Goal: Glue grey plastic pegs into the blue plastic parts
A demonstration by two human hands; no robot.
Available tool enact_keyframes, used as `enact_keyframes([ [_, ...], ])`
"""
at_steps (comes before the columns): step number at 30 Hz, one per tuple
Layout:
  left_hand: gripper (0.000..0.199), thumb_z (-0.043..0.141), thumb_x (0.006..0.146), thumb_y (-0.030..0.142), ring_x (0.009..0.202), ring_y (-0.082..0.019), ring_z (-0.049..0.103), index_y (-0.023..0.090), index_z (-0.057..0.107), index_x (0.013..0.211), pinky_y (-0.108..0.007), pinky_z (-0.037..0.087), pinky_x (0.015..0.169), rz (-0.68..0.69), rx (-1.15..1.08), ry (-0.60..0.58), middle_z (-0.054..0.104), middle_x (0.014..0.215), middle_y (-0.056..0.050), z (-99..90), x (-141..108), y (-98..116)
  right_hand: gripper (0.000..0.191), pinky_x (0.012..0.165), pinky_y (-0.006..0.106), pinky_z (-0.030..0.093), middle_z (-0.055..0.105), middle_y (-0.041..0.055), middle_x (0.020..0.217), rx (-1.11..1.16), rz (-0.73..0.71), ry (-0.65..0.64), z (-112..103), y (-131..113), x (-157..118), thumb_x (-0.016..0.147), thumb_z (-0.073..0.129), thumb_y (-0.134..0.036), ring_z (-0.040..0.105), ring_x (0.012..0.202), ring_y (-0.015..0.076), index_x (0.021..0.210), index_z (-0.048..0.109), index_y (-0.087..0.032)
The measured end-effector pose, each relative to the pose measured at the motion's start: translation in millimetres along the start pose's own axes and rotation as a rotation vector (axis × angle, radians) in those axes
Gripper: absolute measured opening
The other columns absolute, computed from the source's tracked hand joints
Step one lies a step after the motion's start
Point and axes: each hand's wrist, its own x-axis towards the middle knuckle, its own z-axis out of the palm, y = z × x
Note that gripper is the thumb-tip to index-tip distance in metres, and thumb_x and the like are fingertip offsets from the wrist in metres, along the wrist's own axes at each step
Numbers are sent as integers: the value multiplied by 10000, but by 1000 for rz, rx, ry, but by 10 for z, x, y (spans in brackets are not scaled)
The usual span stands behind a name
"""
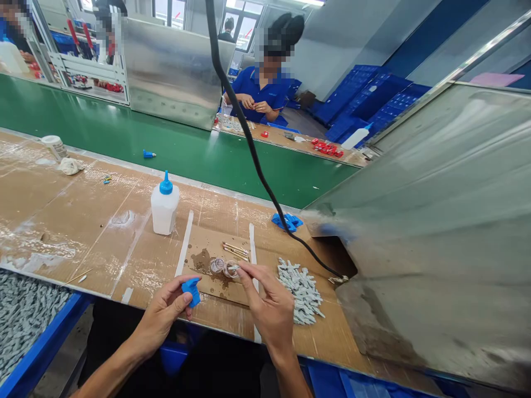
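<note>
My left hand (168,307) is closed on a small blue plastic part (191,291), held near the table's front edge. With thumb and fingertips pinched, my right hand (269,298) holds a small grey piece (234,267) at the mouth of one small glass jar (229,271); its exact shape is partly hidden. Another little glass jar (216,266) stands just left of it. Both are on a wet-stained cardboard sheet (207,240), below several cotton swabs (235,250). A heap of grey plastic pieces (302,293) lies right of my right hand.
A white bottle with a blue nozzle (165,204) stands behind my left hand. Blue parts (287,222) lie near a black cable (259,171). A metal panel (431,232) bounds the right side. Beyond a green belt (182,138), a co-worker (259,91) handles something small.
</note>
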Motion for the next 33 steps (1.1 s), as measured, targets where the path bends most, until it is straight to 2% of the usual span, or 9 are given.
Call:
enact_keyframes([
  [2,398,721,909,480,755,-126,550,272,700,1249,-255,477,739,-7,13,-16,596,880,4,0,-4,14,209,904,299,549,751,17,1032,-55,-142,-62,55,-24,69,946,663,-124,696,964,153,1100,742,-241],
  [5,417,702,925,475,771,-130,564,305,672,1304,-263,485,769,-5,14,-14,616,911,2,-5,-4,5,236,896,298,544,741,22,1016,-93,-227,-95,122,-28,128,940,652,-71,684,961,150,1111,722,-218],
  [7,441,739,891,486,775,-134,573,302,678,1287,-265,498,760,-19,-3,11,635,945,-3,-5,-3,0,236,896,300,541,737,21,1013,-105,-230,-89,143,-14,131,935,657,-63,681,958,149,1106,716,-214],
  [11,370,852,785,459,849,-155,602,249,734,1066,-258,521,781,-58,-45,22,664,936,-6,7,-9,44,237,887,304,543,733,20,1021,-106,-207,-81,137,7,105,932,665,-71,683,955,155,1110,710,-219],
  [18,276,822,833,371,949,-173,628,233,720,1049,-273,515,857,-64,-31,-68,691,1011,-27,9,-13,146,241,884,302,543,733,13,1020,-132,-199,-81,109,-16,96,932,668,-79,685,951,155,1116,709,-230],
  [22,276,854,797,354,831,-125,585,222,750,1015,-214,470,750,23,49,-41,636,918,0,-14,4,106,241,880,303,547,732,12,1013,-133,-201,-81,126,-9,98,928,674,-78,685,947,153,1109,709,-234],
  [26,321,735,908,402,552,-74,521,255,640,1176,-209,392,559,-32,-25,-117,609,758,40,-38,-14,29,240,879,309,546,733,18,1011,-152,-229,-88,151,3,109,927,672,-69,684,945,156,1105,705,-227],
  [29,285,618,963,488,571,-103,580,259,592,1129,-246,440,583,1,-216,-199,617,836,20,-28,-23,-7,227,874,315,548,734,28,999,-166,-254,-94,159,0,116,931,662,-67,683,940,163,1096,704,-217],
  [33,258,539,1014,469,586,-76,540,215,576,985,-227,405,597,-8,-263,-140,595,852,14,8,-9,-14,211,865,322,556,734,36,984,-180,-265,-109,170,-9,116,934,653,-72,685,928,168,1087,707,-206],
])
